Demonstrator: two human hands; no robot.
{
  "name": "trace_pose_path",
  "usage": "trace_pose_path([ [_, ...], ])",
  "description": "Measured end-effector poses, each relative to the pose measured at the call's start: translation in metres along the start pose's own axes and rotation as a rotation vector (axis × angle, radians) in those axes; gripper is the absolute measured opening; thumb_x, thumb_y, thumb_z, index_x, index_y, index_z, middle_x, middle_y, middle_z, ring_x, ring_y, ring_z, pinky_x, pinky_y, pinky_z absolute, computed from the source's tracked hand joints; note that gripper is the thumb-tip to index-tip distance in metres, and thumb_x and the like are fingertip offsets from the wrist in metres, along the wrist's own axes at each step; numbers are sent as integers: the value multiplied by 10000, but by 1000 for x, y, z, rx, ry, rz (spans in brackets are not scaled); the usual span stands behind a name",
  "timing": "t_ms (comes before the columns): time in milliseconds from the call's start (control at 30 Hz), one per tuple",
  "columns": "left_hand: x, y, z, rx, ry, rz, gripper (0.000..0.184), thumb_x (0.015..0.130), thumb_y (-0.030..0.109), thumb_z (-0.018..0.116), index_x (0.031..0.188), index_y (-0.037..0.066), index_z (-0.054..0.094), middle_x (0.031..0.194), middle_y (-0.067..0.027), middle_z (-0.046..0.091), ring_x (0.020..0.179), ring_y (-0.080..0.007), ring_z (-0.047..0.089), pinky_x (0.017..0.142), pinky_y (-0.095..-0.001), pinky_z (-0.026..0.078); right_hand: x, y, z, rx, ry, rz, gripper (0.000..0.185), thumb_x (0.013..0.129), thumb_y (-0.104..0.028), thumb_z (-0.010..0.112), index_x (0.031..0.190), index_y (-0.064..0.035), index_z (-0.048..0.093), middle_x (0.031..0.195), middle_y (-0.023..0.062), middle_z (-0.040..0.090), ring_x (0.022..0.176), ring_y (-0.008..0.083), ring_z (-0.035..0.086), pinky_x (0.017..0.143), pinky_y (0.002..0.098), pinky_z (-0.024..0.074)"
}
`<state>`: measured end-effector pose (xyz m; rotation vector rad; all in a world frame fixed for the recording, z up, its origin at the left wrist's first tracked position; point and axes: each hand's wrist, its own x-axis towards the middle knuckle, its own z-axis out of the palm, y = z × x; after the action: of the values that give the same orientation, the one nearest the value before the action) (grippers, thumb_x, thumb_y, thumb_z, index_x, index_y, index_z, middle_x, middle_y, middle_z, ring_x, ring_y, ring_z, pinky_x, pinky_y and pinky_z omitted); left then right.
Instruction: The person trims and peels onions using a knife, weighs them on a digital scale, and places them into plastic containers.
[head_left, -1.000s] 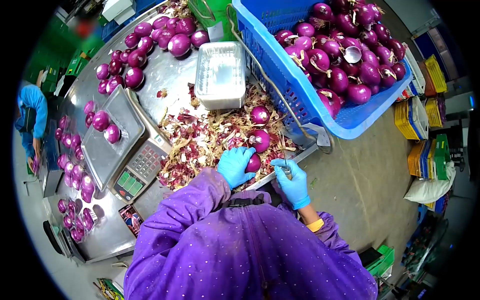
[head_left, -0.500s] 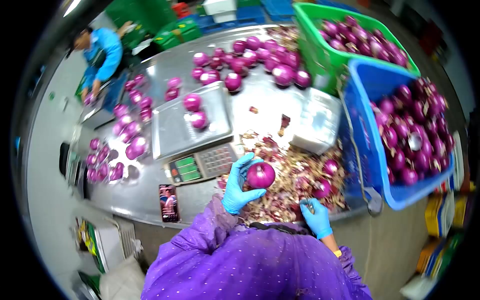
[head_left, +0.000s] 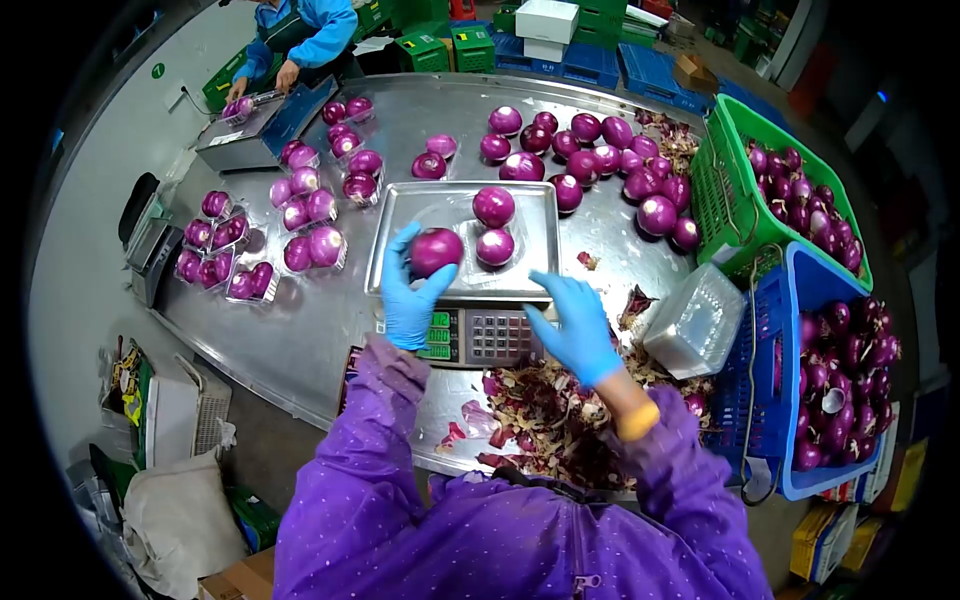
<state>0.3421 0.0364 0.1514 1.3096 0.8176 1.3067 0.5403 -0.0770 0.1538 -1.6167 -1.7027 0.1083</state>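
My left hand [head_left: 410, 300], in a blue glove, grips a red onion [head_left: 436, 252] over the left part of the scale's metal tray [head_left: 540, 225]. Two more onions [head_left: 494, 207] rest on the tray in what looks like a clear container. My right hand [head_left: 577, 325], also gloved, is open with fingers spread near the tray's lower right corner and holds nothing. Beneath the tray the scale's keypad [head_left: 497, 335] and green display [head_left: 438, 335] show. Onion skins [head_left: 560, 410] lie below my right hand.
Loose onions [head_left: 585, 165] lie behind the scale, and packed onions [head_left: 310, 208] to the left. Clear containers [head_left: 695, 320] are stacked at the right, beside a blue basket [head_left: 790, 380] and a green basket [head_left: 725, 190] of onions. A co-worker [head_left: 310, 35] handles a pack at the far left.
My left hand has carried the onion from the skins to the scale tray. My right hand has moved up beside the tray and opened. The view has turned.
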Motion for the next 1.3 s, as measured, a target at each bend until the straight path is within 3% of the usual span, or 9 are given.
trace_pose_path([
  [200, 33, -39, 13, 211, 41, 189, 712, 695, 83, 822, 1307, 37, 460, 1183, -104, 563, 1067, -200, 562, 959, -314, 459, 98, 24, 83, -472, -282, -59, 477, 679, -301, 763, 1075, -146, 549, 961, 96, 578, 950, 296, 530, 797, 422, 387],
  [300, 44, -61, 17, 57, 99, 75, 662, 696, 147, 841, 1246, 24, 493, 1146, -127, 570, 1030, -201, 576, 913, -311, 480, 103, 23, 83, -542, -324, -67, 460, 657, -271, 781, 1035, -141, 553, 954, 87, 576, 971, 281, 523, 798, 433, 379],
  [467, 48, -99, 19, 128, 161, -82, 669, 656, 321, 874, 1149, 24, 531, 1081, -148, 586, 934, -190, 588, 827, -304, 502, 106, 24, 78, -521, -342, -20, 555, 635, -267, 801, 1122, -177, 550, 992, 92, 572, 1042, 293, 500, 890, 454, 356],
  [600, 47, -104, 21, 277, 196, -15, 694, 644, 408, 856, 1197, 112, 558, 1051, -101, 628, 950, -261, 533, 909, -381, 410, 103, 32, 86, -529, -295, -24, 579, 632, -265, 802, 1150, -205, 550, 1011, 89, 579, 1091, 298, 492, 982, 473, 306],
  [800, 44, -100, 22, 367, 107, 97, 765, 675, 432, 813, 1333, 172, 521, 1149, -69, 624, 987, -286, 523, 936, -397, 357, 98, 46, 65, -266, -282, 54, 546, 611, -339, 766, 1114, -202, 602, 954, 76, 594, 1090, 276, 501, 1011, 477, 262],
  [967, 47, -88, 22, 513, 34, 186, 750, 693, 434, 797, 1326, 151, 510, 1249, -80, 569, 1125, -267, 527, 996, -409, 311, 91, 50, 32, 71, -290, 93, 583, 633, -381, 747, 1153, -160, 607, 1025, 119, 629, 1019, 324, 553, 950, 413, 391],
  [1067, 43, -80, 19, 675, -85, 229, 707, 713, 425, 779, 1311, 147, 524, 1290, -110, 533, 1168, -285, 516, 1038, -422, 273, 84, 49, 17, 525, -276, 450, 565, 721, -282, 789, 1196, -68, 569, 1072, 132, 632, 1011, 245, 600, 891, 356, 479],
  [1133, 40, -76, 10, 887, -207, 323, 688, 718, 418, 774, 1301, 144, 533, 1294, -124, 525, 1170, -302, 515, 1049, -432, 266, 76, 55, 20, 560, -209, 450, 577, 742, -279, 791, 1208, -37, 553, 1079, 150, 619, 1023, 225, 587, 897, 333, 469],
  [1300, 36, -83, 6, 476, -129, 162, 657, 714, 420, 762, 1275, 154, 547, 1323, -178, 489, 1284, -312, 411, 1072, -478, 249, 70, 68, 47, 396, -91, 393, 622, 720, -347, 785, 1197, -22, 554, 1024, 175, 614, 998, 265, 594, 896, 370, 468],
])
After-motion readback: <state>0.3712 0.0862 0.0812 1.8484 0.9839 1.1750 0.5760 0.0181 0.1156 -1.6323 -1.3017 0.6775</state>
